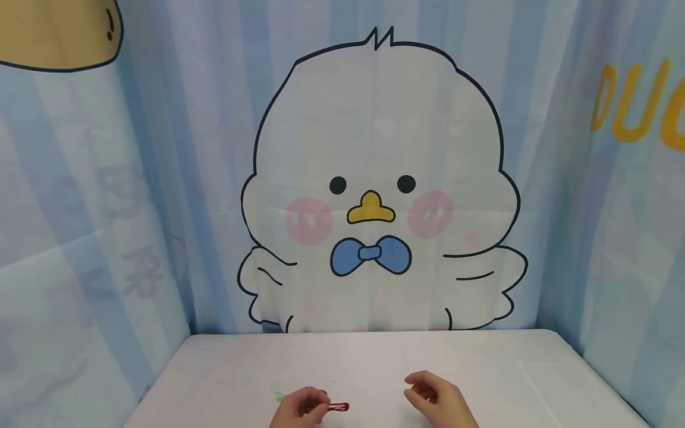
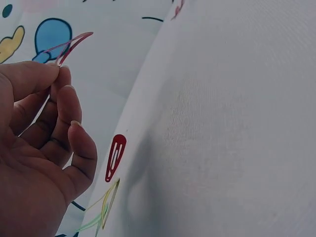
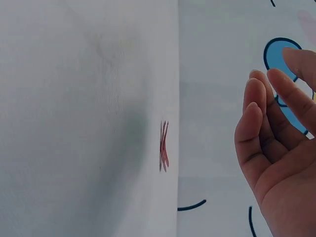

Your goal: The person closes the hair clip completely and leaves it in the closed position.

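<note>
A red snap hair clip (image 1: pixel 339 407) juts from the fingertips of my left hand (image 1: pixel 301 409), which pinches one end of it. In the left wrist view the held clip (image 2: pixel 76 45) appears bent open, its strips apart. Below that hand, another red hair clip (image 2: pixel 116 157) lies on the table beside a yellow clip (image 2: pixel 110 203) and a green clip (image 2: pixel 91 225). My right hand (image 1: pixel 440 402) hovers with loosely bent fingers and holds nothing. Several thin red pieces (image 3: pixel 164 148), seemingly clips seen edge-on, lie together on the table in the right wrist view.
The white tabletop (image 1: pixel 374 356) ends at a patterned curtain (image 1: pixel 214 178) with a large cartoon bird at the back. More curtain (image 1: pixel 631 249) hangs along the right side, and also along the left.
</note>
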Available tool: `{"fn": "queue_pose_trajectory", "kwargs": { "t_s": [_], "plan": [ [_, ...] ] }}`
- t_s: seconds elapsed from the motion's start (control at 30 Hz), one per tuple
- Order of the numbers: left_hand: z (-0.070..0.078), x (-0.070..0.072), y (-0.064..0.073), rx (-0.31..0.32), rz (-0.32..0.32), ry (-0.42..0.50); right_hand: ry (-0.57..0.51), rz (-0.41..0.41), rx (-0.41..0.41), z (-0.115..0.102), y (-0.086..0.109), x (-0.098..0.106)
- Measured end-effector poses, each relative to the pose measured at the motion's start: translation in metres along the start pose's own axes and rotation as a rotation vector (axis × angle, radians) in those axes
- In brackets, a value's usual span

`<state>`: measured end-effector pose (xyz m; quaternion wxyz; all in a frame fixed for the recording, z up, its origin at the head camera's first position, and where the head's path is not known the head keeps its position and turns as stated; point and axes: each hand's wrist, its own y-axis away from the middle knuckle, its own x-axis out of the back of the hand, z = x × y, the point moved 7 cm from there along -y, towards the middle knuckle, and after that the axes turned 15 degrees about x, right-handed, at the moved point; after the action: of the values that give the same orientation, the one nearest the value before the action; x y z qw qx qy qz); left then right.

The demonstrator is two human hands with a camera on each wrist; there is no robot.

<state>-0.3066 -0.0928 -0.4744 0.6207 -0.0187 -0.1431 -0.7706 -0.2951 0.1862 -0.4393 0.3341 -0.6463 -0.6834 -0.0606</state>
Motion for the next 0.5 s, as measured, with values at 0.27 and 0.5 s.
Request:
{"fn": "queue_pose_trajectory", "kwargs": {
  "t_s": [0.27,0.5],
  "plan": [
    [0.002,-0.006,0.003,0.021,0.011,0.015,-0.071,-0.063,0.093,-0.011,0.007,-0.014],
    [0.011,-0.015,0.004,-0.007,-0.025,0.023,-0.121,-0.088,0.074,-0.022,0.005,-0.024]
  ]
}}
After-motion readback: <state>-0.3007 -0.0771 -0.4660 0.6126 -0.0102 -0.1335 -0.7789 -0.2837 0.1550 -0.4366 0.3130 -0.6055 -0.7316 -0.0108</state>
